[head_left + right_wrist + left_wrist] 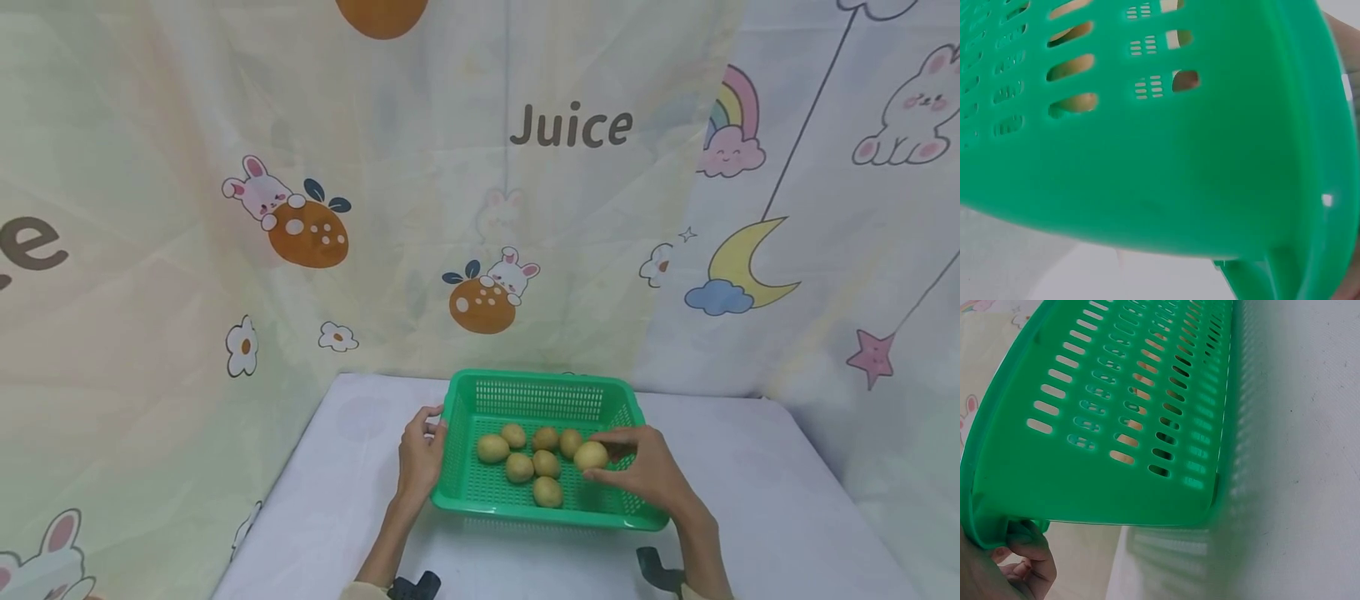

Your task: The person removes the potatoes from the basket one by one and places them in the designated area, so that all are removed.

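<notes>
A green plastic basket [551, 516] with slotted sides holds several small yellow-brown potatoes [519, 467]. At its left end my left hand [422, 454] grips the rim; the left wrist view shows the curled fingers [1040, 555] under the lip of the basket [1104, 494]. My right hand [654, 468] reaches in over the right end and pinches one potato [591, 457] between thumb and fingers. This potato is above the basket's floor, right of the others. In the right wrist view the basket wall [1147, 181] hides most of that hand.
The basket stands on a table with a white cover [750, 483]. Behind and to both sides hangs a printed cloth [405, 250] with rabbits, oranges and a moon. Dark wrist mounts [416, 587] sit on both forearms.
</notes>
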`<action>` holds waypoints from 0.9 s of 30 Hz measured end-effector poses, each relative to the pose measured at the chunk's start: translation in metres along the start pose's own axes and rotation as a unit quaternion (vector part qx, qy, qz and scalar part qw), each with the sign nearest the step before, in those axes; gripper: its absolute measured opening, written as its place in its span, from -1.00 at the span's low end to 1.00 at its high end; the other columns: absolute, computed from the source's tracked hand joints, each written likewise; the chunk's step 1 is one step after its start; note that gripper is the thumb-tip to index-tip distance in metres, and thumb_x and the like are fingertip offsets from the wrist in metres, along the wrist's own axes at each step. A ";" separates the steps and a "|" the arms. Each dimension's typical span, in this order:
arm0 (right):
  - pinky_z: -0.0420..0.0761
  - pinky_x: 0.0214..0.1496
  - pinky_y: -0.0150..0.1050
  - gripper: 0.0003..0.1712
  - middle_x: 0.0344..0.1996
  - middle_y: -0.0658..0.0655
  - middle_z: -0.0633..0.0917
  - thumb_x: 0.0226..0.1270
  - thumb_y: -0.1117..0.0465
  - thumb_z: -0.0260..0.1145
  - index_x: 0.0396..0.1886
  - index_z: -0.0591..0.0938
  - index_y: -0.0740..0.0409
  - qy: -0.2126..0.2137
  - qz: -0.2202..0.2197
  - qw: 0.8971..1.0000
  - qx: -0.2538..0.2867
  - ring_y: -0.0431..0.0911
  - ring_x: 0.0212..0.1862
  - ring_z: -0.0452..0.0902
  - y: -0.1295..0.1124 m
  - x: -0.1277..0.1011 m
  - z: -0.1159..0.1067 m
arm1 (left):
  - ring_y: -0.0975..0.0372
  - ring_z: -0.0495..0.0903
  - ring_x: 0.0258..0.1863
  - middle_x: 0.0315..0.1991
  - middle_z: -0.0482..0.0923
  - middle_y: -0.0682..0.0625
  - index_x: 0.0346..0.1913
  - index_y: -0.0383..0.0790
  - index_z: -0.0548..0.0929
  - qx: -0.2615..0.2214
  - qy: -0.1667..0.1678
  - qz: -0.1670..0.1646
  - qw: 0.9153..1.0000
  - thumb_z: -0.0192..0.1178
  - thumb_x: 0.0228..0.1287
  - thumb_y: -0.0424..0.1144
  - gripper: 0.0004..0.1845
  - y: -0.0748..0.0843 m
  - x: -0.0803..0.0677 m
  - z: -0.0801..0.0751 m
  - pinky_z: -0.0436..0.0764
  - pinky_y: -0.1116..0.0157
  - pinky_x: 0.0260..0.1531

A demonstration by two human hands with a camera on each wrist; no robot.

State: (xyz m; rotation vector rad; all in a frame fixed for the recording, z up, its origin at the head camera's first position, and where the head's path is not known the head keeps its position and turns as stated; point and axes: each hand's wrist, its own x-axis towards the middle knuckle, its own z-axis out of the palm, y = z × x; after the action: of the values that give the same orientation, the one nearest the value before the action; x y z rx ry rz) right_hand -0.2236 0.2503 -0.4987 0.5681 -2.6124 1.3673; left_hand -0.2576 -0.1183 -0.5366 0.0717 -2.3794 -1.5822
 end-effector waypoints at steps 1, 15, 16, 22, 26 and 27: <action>0.80 -0.14 -0.15 -0.49 -0.16 0.04 0.90 0.11 0.06 0.78 0.03 0.87 0.16 0.001 0.004 1.000 0.001 -0.20 -0.24 0.77 0.000 -0.001 0.000 | 0.23 0.69 -0.49 -0.21 0.75 -0.19 0.33 -0.27 0.68 0.001 -0.001 -0.003 1.000 0.18 0.66 -0.30 -0.68 0.000 0.000 0.000 0.61 0.33 -0.50; 0.79 -0.17 -0.23 -0.48 -0.16 0.01 0.90 0.11 0.07 0.78 0.05 0.86 0.15 0.035 0.015 0.999 -0.007 -0.25 -0.26 0.77 0.010 -0.007 -0.008 | 0.20 0.69 -0.50 -0.20 0.75 -0.21 0.33 -0.27 0.68 -0.002 0.001 0.006 1.000 0.18 0.66 -0.30 -0.68 -0.002 -0.001 0.000 0.59 0.33 -0.51; 0.79 -0.17 -0.23 -0.47 -0.15 0.02 0.90 0.11 0.07 0.78 0.06 0.86 0.16 0.036 0.015 0.999 -0.007 -0.25 -0.25 0.77 0.009 -0.008 -0.009 | 0.20 0.69 -0.49 -0.20 0.75 -0.22 0.33 -0.26 0.68 -0.002 0.002 0.006 1.000 0.18 0.66 -0.30 -0.68 -0.001 -0.001 0.000 0.59 0.33 -0.51; 0.79 -0.15 -0.17 -0.45 -0.13 0.04 0.90 0.11 0.09 0.78 0.08 0.85 0.19 0.047 0.011 0.999 -0.015 -0.26 -0.24 0.76 0.009 -0.011 -0.014 | 0.19 0.71 -0.48 -0.19 0.76 -0.24 0.34 -0.27 0.68 -0.002 -0.002 0.001 1.000 0.17 0.66 -0.30 -0.67 -0.002 -0.001 0.000 0.61 0.33 -0.50; 0.78 -0.14 -0.14 -0.47 -0.15 0.03 0.90 0.14 0.11 0.77 0.09 0.85 0.20 0.054 -0.006 0.998 -0.025 -0.28 -0.26 0.75 0.011 -0.013 -0.019 | 0.21 0.69 -0.50 -0.19 0.75 -0.21 0.34 -0.27 0.67 -0.001 -0.002 -0.002 1.000 0.17 0.67 -0.31 -0.67 -0.002 0.000 0.000 0.60 0.33 -0.51; 0.79 -0.13 -0.12 -0.47 -0.15 0.03 0.90 0.14 0.12 0.77 0.09 0.85 0.21 0.056 -0.007 0.998 -0.026 -0.28 -0.25 0.75 0.012 -0.013 -0.020 | 0.21 0.69 -0.51 -0.19 0.75 -0.21 0.34 -0.27 0.67 -0.001 -0.003 -0.002 1.000 0.17 0.67 -0.31 -0.67 -0.002 0.000 0.000 0.60 0.34 -0.51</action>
State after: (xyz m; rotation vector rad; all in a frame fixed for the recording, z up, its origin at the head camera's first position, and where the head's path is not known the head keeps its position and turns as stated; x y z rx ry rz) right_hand -0.2174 0.2761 -0.5001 0.4875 -2.5413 1.2827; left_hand -0.2583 -0.1193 -0.5385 0.0726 -2.3827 -1.5899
